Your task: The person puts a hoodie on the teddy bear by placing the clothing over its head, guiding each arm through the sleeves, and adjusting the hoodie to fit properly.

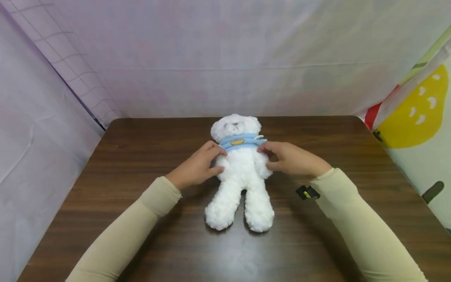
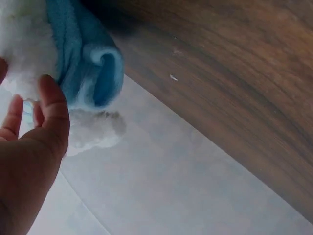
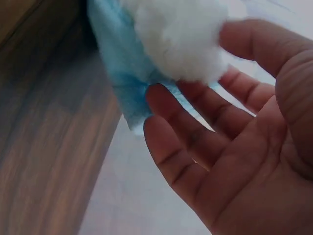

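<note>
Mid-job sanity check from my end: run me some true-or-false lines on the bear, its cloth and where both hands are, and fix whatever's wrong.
1. The bear lies face up on the table, with a cloth about its neck. True.
2. That cloth is red. False: it is light blue.
3. The left hand and right hand are on opposite sides of the bear. True.
4. The right hand is at the bear's foot. False: it is higher up, at the bear's arm.
5. Pale sleeves cover both forearms. True.
</note>
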Demonstrator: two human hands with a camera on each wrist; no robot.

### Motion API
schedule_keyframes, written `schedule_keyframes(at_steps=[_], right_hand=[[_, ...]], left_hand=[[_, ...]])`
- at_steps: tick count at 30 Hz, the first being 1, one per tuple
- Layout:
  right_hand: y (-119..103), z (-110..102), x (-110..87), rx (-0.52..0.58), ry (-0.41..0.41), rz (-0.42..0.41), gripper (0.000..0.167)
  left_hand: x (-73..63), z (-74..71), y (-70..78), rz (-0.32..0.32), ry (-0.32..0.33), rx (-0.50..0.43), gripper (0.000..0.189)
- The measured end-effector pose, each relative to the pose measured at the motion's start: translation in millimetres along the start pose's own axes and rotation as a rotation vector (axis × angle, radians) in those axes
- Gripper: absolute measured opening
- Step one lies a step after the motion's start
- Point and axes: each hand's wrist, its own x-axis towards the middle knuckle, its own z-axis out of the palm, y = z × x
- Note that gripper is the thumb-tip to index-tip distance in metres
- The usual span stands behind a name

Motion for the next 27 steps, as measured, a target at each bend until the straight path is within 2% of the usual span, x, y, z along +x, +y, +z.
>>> schedule_keyframes(at_steps=[4,9,11,15,19,27], right_hand=[[2,12,4.0,-0.119,0.026,-0.068,0.038],[6,27,5.3,-0.208,0.142,-0.147,0.052],[8,30,4.2,-0.197,0.155,-0.135,0.064],[7,31,3.8,-0.157,0.114,-0.065,0.079],[7,33,5.6,-0.144,0.103,-0.044,0.078],[8,37,5.9,-0.144,0.199,-0.083,0.069]], left_hand=[[1.6,4.3,4.6,-0.043,-0.007,0.015,0.051],[3.4,7.4,9.7,-0.075,-0.024,0.068,0.063],[4.2,7.9,11.3,-0.077,-0.03,0.089,0.064],[5.9,8.0,12.1,-0.079,-0.045,0.088,0.063],[8.4,10.1,11.1,-0.087,-0.059,0.045,0.062],[11.8,12.0,11.7,-0.083,-0.023,0.032,0.061]])
